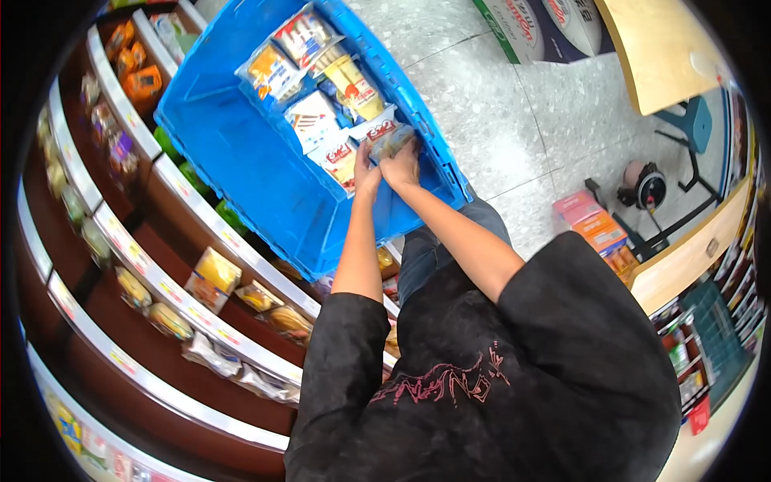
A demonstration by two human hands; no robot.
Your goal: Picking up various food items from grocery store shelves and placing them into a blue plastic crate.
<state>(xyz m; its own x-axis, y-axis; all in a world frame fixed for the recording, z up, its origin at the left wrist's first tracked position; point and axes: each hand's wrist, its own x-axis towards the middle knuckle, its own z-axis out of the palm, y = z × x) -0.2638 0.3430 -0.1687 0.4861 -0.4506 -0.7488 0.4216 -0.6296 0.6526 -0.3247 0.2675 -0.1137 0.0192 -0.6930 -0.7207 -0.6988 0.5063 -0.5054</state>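
A blue plastic crate (211,150) lies before me with several packaged foods on its far and right side. My left hand (366,172) and my right hand (400,162) are together inside it, over its near right part. A small clear-wrapped item (391,142) is at the fingers of my right hand; my left hand touches or nearly touches it, and its contact is partly hidden. Beneath and beside the hands are two white and red food packs (338,161). Further off lie a white pack (312,120), a yellow pack (355,87) and a clear tray pack (304,36).
Shelves with white price rails (199,211) run along the left, holding wrapped breads (170,319) and a yellow package (214,277). On the right are a wooden tabletop (668,54), a teal stool (692,126), stacked pink and orange boxes (593,223) and a printed carton (548,27) on the floor.
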